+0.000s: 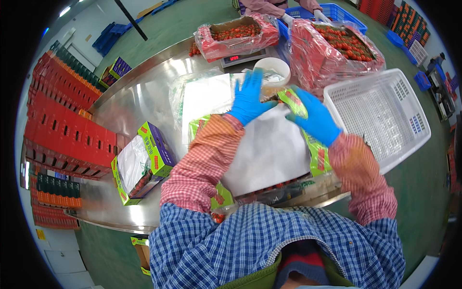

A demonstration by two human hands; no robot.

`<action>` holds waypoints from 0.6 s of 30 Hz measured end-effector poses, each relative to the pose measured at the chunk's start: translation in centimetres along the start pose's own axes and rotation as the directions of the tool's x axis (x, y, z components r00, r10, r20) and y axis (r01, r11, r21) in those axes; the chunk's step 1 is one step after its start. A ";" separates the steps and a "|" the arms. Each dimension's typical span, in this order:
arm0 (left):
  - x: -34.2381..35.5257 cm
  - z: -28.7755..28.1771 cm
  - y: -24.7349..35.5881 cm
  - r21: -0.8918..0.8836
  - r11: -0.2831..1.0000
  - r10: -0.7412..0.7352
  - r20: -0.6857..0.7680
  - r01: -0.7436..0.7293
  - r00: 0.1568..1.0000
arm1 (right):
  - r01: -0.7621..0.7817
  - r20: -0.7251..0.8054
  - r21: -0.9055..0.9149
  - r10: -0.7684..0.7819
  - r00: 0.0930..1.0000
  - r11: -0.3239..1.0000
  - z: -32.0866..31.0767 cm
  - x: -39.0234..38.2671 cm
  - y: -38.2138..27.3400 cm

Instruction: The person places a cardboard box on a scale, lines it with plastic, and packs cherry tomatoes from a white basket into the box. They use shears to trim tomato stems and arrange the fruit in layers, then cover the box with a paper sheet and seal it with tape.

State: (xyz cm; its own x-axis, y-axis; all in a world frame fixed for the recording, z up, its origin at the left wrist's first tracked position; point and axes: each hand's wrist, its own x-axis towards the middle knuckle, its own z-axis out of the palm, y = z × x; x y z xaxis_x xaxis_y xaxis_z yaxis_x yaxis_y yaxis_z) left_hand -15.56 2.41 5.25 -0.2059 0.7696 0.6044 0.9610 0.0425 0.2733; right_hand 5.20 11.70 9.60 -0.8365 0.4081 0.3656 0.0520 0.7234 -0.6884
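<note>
Both my hands wear blue gloves. My left hand (pixel 249 98) lies with spread fingers on the far edge of a white sheet (pixel 267 144) that covers an open green carton (pixel 317 156) in front of me. My right hand (pixel 315 118) grips the carton's green flap (pixel 293 102) at its far right corner. Small red tomatoes (pixel 217 217) show under the sheet at the near edge.
A white plastic crate (pixel 380 113) sits at right. Behind it stand bag-lined boxes of tomatoes (pixel 344 43), a scale (pixel 240 59) and a white bowl (pixel 272 67). A purple-green carton (pixel 142 161) lies at left. Red boxes (pixel 62 130) are stacked beyond the steel table (pixel 130 101). Another person's gloved hands (pixel 320 15) work opposite.
</note>
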 end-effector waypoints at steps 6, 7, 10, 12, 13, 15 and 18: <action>-3.7 -2.0 -4.4 0.121 0.919 -0.360 0.646 0.376 0.673 | -0.232 0.790 -0.019 0.157 0.593 0.973 5.7 13.4 6.5; -4.5 -1.8 -4.6 0.117 0.929 -0.337 0.652 0.350 0.679 | -0.180 0.836 -0.138 0.212 0.507 0.974 7.1 13.6 7.2; -6.2 -1.0 -3.6 0.079 0.909 -0.346 0.690 0.410 0.636 | -0.095 0.890 -0.103 0.134 0.436 0.990 9.3 12.7 7.5; -5.7 -1.6 -3.0 0.031 0.916 -0.306 0.701 0.401 0.644 | -0.265 0.836 0.092 0.070 0.545 0.960 7.9 11.6 6.6; -5.2 -2.4 -2.8 -0.074 0.928 -0.219 0.687 0.366 0.693 | -0.253 0.759 0.296 -0.066 0.648 0.921 6.5 11.1 5.8; -3.3 -5.0 -3.4 -0.305 0.906 -0.091 0.535 0.292 0.840 | -0.019 0.713 0.110 -0.066 0.699 0.994 2.2 10.9 4.3; -2.2 -11.3 -7.2 -0.141 0.959 -0.161 0.448 0.247 0.880 | 0.345 0.689 -0.554 0.185 0.701 0.758 -2.8 11.6 2.8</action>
State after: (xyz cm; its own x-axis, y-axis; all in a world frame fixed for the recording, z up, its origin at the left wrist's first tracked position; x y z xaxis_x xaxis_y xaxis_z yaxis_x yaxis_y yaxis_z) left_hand -24.13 -6.85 10.41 -0.2531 0.9553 0.1526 0.8442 0.1411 0.5171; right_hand -2.78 20.01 13.70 -0.9525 0.0361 -0.3025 0.0531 0.9974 -0.0484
